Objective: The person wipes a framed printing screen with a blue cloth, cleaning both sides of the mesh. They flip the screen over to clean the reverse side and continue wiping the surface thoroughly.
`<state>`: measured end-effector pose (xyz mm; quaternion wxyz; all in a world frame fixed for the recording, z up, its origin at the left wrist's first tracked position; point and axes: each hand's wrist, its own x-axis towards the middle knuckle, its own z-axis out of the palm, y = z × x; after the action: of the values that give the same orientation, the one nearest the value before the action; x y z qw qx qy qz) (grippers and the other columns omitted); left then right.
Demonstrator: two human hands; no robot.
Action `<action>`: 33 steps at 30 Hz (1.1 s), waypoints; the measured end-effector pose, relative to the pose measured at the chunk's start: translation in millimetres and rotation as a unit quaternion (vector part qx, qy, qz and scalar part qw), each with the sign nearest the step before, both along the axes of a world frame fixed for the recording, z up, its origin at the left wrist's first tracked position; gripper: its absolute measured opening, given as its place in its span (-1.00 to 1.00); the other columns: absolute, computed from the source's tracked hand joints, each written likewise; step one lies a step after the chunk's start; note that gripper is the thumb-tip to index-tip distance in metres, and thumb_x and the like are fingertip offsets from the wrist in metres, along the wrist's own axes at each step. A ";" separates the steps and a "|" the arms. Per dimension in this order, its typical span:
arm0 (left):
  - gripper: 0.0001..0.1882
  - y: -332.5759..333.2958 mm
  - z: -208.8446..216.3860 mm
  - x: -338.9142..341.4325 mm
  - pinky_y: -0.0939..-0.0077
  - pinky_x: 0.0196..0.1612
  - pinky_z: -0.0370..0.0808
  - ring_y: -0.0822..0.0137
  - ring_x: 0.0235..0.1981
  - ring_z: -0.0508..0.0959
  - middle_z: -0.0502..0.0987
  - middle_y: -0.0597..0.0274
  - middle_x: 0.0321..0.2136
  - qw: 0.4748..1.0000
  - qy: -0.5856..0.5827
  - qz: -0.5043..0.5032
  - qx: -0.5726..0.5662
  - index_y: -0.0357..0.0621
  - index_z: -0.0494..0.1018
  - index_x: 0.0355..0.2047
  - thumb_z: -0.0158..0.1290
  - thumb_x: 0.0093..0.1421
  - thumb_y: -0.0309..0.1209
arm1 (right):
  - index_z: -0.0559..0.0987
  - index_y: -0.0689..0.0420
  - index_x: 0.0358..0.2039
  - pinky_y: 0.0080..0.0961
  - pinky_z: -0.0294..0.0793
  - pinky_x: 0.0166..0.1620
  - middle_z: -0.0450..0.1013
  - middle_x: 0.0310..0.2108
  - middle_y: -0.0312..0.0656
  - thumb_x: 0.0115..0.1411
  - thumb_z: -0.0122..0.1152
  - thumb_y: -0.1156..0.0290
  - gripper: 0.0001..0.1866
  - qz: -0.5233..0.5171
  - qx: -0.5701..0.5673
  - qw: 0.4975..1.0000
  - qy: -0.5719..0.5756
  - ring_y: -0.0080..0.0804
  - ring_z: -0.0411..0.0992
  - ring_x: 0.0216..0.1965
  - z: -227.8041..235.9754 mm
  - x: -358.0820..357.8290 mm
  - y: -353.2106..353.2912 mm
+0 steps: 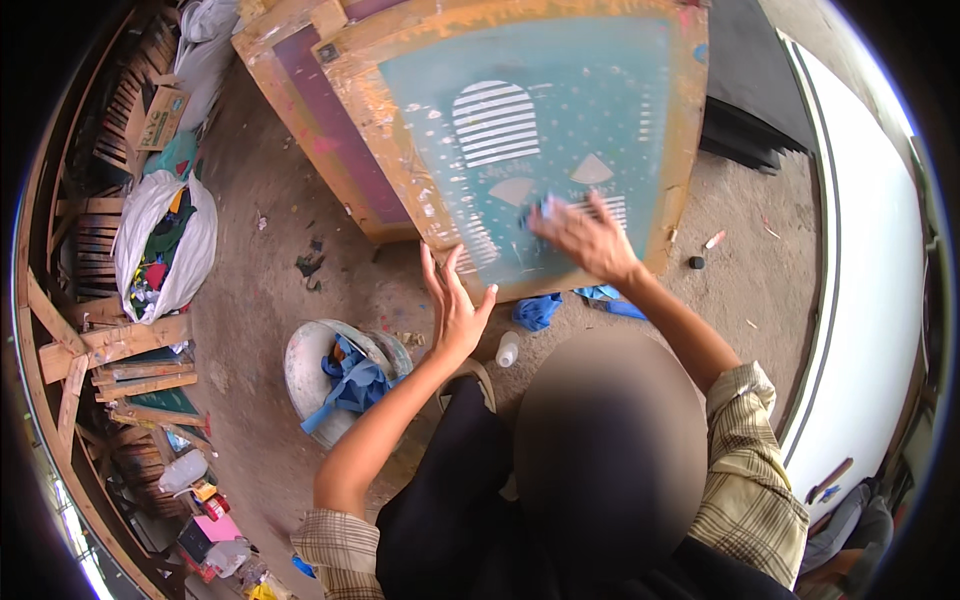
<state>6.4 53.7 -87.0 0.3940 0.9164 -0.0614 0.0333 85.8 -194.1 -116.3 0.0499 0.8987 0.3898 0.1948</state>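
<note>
A large silkscreen printing frame [560, 120] with a wooden border and teal mesh leans up in front of me, its mesh carrying a striped arch, fan shapes and small dots. My left hand [455, 312] rests against its lower left corner, fingers stretched and apart, the thumb by the lower edge. Over the lower part of the mesh, my right hand [590, 238] presses a small blue cloth [543, 211] to the surface. Motion blurs that hand and cloth, and the fingers partly hide the stripes beneath.
Behind stands another frame with purple mesh [335, 125]. A bucket [305, 375] with blue rags is beside my left arm. On the floor lie a blue rag [537, 312], a small bottle [508, 349] and a black cap [696, 263]. Wooden racks line the left; a white panel [860, 250] the right.
</note>
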 end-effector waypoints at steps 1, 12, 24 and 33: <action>-0.13 -5.1 2.7 1.4 -0.05 0.27 -0.08 -0.27 0.28 -0.18 -0.38 -0.35 0.24 1.000 -0.008 0.009 0.012 -0.12 -0.08 0.25 0.20 0.02 -0.47 | 0.12 -0.22 0.29 -0.05 -0.17 0.32 0.02 0.32 -0.54 0.15 0.00 0.28 -0.34 -0.033 0.077 0.996 0.020 -0.60 -0.04 0.33 27.4 23.6 5.4; 0.03 -17.0 0.0 3.3 -0.10 0.28 -0.11 -0.32 0.29 -0.27 -0.41 -0.45 0.24 0.999 -0.021 0.013 0.038 -0.12 -0.28 0.29 0.22 -0.02 -0.48 | 0.13 -0.22 0.28 0.05 -0.25 0.32 0.01 0.32 -0.56 0.12 0.04 0.32 -0.32 -0.017 0.117 0.983 0.142 -0.58 -0.08 0.34 -10.2 -30.8 -2.8; 0.00 -17.9 -4.8 5.8 -0.10 0.26 -0.04 -0.33 0.27 -0.20 -0.35 -0.40 0.23 0.998 -0.055 0.035 0.000 -0.11 -0.21 0.27 0.23 -0.03 -0.45 | 0.16 -0.32 0.26 0.15 -0.35 0.33 -0.16 0.35 -0.63 0.14 0.04 0.21 -0.36 -0.064 0.045 0.996 0.053 -0.52 -0.21 0.37 49.3 23.2 -8.6; -0.01 -11.4 -6.3 5.2 -0.13 0.25 -0.03 -0.33 0.26 -0.17 -0.33 -0.38 0.23 0.997 -0.063 0.029 -0.021 -0.11 -0.19 0.27 0.23 -0.04 -0.42 | 0.23 -0.23 0.23 0.00 -0.24 0.36 -0.05 0.33 -0.55 0.08 0.05 0.32 -0.35 0.022 0.046 0.994 0.092 -0.49 -0.14 0.36 41.5 7.6 -5.2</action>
<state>11.6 42.4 -93.3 0.4075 0.9054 -0.0587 0.1041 93.4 -199.3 -74.7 -0.0323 0.9055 0.4026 0.1299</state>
